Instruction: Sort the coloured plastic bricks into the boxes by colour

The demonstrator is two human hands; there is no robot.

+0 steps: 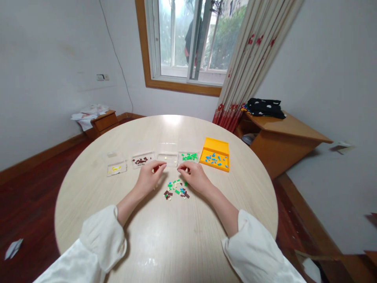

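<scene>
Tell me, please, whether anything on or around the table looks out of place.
A white, paper-like scrap lies on the floor at lower left, perhaps dropped; papers droop off the small wooden cabinet. Loose, mixed-colour pieces lie on the table outside the open boxes.

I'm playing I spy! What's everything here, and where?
Table: one, pale, centre
Pieces: many, mixed colours, loose and boxed
Clear boxes: four, colourless, on table
Orange box: one, orange, table's right
Window: one, brown frame, far side
Curtain: one, cream and red, beside window
Cabinets: two, brown, left and right
Cloth bundle: one, black, right cabinet
Papers: several, white, left cabinet
Floor: one, reddish, below
Sleeves: two, white, lower corners
Left hand: one, bare, over table
Right hand: one, bare, over table
</scene>
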